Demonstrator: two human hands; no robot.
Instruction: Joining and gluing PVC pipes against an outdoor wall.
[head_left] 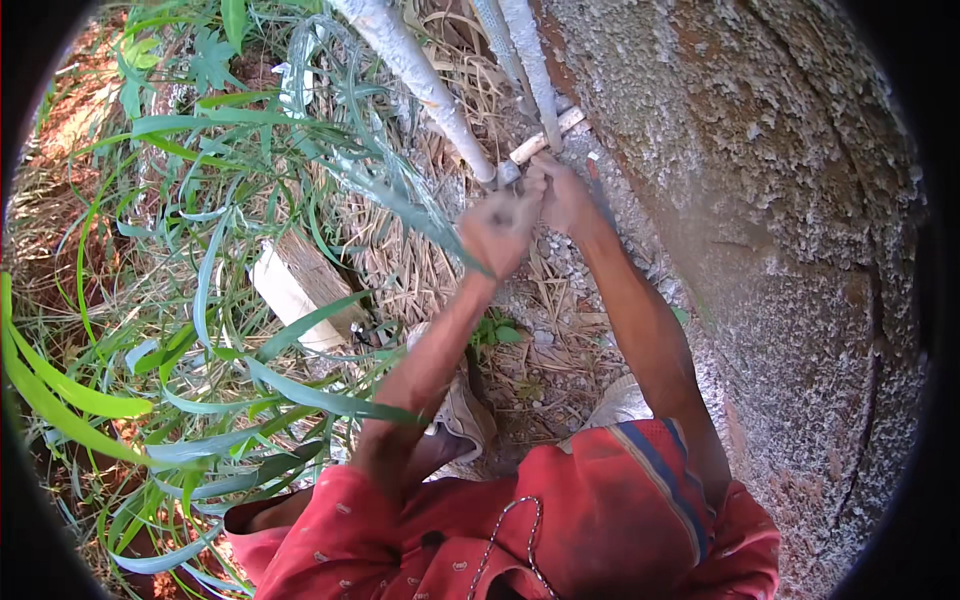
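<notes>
My left hand (500,222), blurred and partly behind long leaves, is closed just below a pale, crusted pole (430,80) and a small grey piece (508,173) at its foot. My right hand (564,202) is closed beside it, just under a short pale stick (530,148) that lies crosswise near the foot of a second pale pole (527,50). The fingers of both hands almost meet, and what they grip is hidden or too blurred to make out.
A rough, speckled wall-like surface (780,250) rises along the right. Long green leaves (330,400) and weeds fill the left. A piece of weathered wood (305,290) lies among dry stalks. A shoe (465,420) shows below on littered ground.
</notes>
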